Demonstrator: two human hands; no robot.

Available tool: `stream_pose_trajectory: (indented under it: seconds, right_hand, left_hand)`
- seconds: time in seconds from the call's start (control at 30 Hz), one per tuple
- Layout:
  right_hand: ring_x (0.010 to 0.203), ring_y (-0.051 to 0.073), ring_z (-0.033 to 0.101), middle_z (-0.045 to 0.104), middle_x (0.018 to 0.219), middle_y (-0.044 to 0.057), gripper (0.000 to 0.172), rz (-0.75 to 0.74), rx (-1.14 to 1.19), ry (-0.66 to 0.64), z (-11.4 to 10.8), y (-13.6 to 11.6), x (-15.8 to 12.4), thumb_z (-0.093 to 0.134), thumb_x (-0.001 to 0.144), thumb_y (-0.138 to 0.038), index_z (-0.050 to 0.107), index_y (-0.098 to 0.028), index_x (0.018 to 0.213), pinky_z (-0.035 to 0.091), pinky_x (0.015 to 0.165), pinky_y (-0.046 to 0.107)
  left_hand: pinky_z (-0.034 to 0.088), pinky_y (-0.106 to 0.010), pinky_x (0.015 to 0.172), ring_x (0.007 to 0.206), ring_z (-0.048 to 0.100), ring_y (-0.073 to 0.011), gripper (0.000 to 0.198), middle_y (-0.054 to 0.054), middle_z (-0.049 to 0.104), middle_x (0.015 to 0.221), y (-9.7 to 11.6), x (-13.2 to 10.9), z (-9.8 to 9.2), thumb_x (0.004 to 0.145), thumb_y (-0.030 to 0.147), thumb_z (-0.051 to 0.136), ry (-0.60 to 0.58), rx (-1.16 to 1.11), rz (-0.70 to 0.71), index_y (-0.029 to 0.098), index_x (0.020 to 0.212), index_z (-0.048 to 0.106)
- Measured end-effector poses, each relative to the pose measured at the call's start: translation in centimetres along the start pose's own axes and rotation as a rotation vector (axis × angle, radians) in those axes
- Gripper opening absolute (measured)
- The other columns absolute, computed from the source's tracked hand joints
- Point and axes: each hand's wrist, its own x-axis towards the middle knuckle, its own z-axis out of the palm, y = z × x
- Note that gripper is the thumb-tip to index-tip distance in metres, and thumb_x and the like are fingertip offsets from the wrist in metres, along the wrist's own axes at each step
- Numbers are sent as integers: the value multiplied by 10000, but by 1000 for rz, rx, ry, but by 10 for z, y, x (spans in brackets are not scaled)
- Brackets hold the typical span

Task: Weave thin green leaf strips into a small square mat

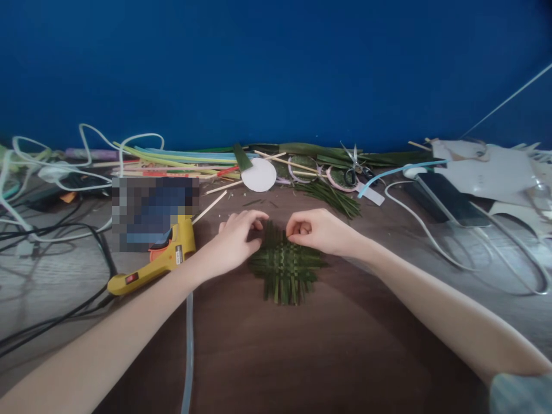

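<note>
A square mat of woven green leaf strips lies flat on the dark brown table, its loose strip ends sticking out on all sides. My left hand is at the mat's upper left edge, thumb and fingers apart, with nothing visible between them. At the upper right edge my right hand is closed in a pinch, thumb and forefinger meeting over a leaf strip of the mat.
A yellow glue gun lies at the left beside cables. Behind the mat are a white disc, cut leaf strips, scissors and thin sticks. A phone is at the right.
</note>
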Motion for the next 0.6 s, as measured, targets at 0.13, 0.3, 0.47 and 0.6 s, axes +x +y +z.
stream_pose_trajectory:
  seconds: [0.13,0.3,0.47,0.6]
  right_hand:
    - [499,75,436,522,544,-40,62,-7,-1,-1,1,1,0,540,678,-140,590,-175,689,341,546,218]
    - [453,65,479,531,543,-48,112,13,24,-16,1,0,-1,501,686,-118,584,-177,734,367,535,210]
    - [404,65,486,538,568,-46,113,98,112,49,0,-1,-2,468,707,-132,549,-179,771,372,492,215]
    - [473,81,479,558,649,-12,143,148,101,279,-6,0,-1,462,725,-149,553,-173,833,365,514,234]
  left_hand:
    - [338,-446,882,1011,484,-236,351,-34,569,1000,2,-1,0,762,202,488,16,29,6,245,1109,470]
    - [344,-436,882,1001,488,-230,358,-35,568,990,4,-1,0,765,212,495,19,29,0,231,1121,455]
    - [356,-429,873,987,497,-225,374,-31,570,962,3,1,-1,764,205,485,19,18,8,227,1135,446]
    - [394,-374,836,923,532,-196,307,-31,589,915,5,2,-4,771,175,450,35,-69,-20,193,1077,460]
